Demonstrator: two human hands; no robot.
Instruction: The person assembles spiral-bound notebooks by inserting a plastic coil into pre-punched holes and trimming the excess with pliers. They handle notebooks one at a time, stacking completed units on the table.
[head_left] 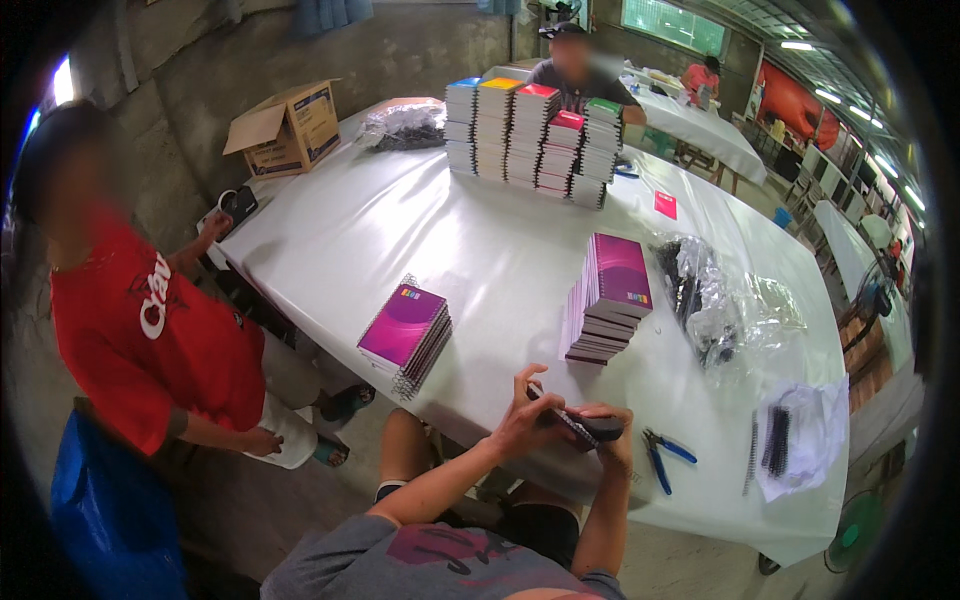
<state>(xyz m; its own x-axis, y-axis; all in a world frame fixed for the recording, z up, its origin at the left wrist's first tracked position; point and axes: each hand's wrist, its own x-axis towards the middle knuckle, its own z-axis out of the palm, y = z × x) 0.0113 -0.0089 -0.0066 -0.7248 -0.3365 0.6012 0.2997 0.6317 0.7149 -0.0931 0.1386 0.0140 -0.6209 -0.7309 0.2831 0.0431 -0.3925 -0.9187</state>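
Observation:
At the table's near edge, my left hand point(527, 415) and my right hand point(608, 437) grip a small dark notebook point(582, 427) between them. It is seen nearly edge-on, and a pale strip shows along its side; whether a coil is in it I cannot tell. My left forefinger is raised and bent above it. Blue-handled cutting pliers point(660, 462) lie spread on the table beside my right hand. Beyond my hands stands a tall stack of purple notebooks point(615, 275). A shorter stack of purple coil-bound notebooks point(403, 325) sits to the left.
Loose black coils point(776, 440) lie on white paper at right, near plastic bags of coils point(700, 300). Tall stacks of bound notebooks point(535, 140), a red booklet point(665, 205) and a cardboard box point(290, 130) are farther back. A person in red point(160, 320) stands left; another sits across.

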